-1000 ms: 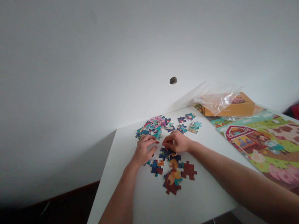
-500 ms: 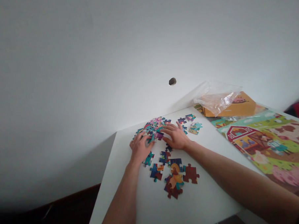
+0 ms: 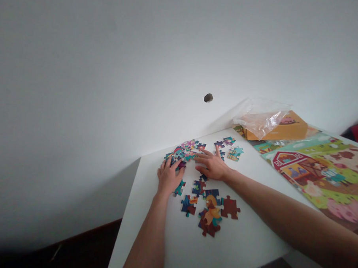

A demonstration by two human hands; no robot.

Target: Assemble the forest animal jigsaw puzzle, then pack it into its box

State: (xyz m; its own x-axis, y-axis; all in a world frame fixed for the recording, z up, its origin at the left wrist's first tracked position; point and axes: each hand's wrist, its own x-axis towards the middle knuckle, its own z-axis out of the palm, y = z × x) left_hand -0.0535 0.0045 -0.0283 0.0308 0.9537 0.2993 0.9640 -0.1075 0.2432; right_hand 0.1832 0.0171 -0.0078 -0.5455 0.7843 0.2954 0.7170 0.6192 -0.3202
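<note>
A pile of colourful jigsaw pieces [image 3: 185,149] lies at the back of the white table [image 3: 240,250]. At the pile's left front, my left hand [image 3: 168,176] has its fingers spread over some pieces. Opposite it, my right hand [image 3: 212,166] reaches in with fingers apart, fingertips at the pile's right side; what lies under them is partly hidden. Nearer to me are joined pieces with a yellow-orange figure [image 3: 210,215], a brown piece [image 3: 230,207] and a dark blue piece [image 3: 189,204]. A teal piece [image 3: 179,187] sits by my left wrist.
Several pieces, one of them pale teal and yellow [image 3: 235,153], lie beyond my right hand. To the right, a farm picture sheet [image 3: 314,175] carries an orange box [image 3: 291,127] with a clear plastic bag [image 3: 263,118] on it. A white wall [image 3: 119,73] rises behind the table.
A purple piece that lay between my hands now shows close to my left fingers. My left fingers are a little more stretched out; the whole view has shifted slightly.
</note>
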